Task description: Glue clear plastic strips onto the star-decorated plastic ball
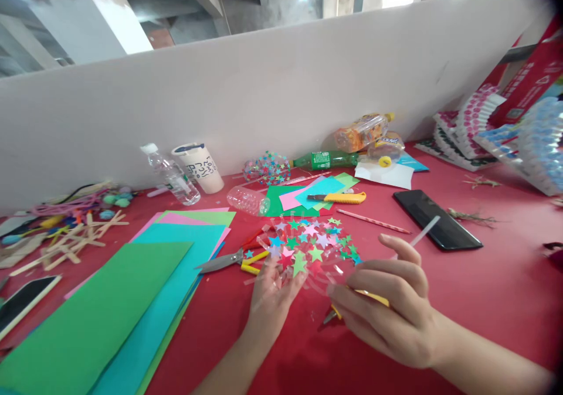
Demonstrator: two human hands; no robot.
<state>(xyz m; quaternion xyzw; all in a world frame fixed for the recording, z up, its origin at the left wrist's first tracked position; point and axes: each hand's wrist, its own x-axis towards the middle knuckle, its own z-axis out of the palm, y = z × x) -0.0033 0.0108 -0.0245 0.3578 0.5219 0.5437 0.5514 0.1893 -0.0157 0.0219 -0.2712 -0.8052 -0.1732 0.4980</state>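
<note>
My left hand [275, 286] grips a clear plastic piece [336, 270], apparently a cut bottle, with fanned strips covered in colourful stars [310, 229]. Its base is hidden behind my fingers. My right hand [391, 301] is at its right side, fingertips pinched together; anything between them is too small to make out. Partly hidden beneath the right hand is a yellow tool [373, 297] with a metal tip, and a whitish stick [426, 231] pokes out beyond the fingers. Scissors [224, 262] with yellow and red on the handles lie just left of the stars.
Coloured paper sheets [145, 278] cover the left. Behind the stars lie a yellow utility knife [343, 198], a green bottle [325, 159] and a clear bottle piece [248, 200]. A phone [435, 219] lies right. A water bottle [171, 175] and cup [202, 169] stand near the white partition [246, 90].
</note>
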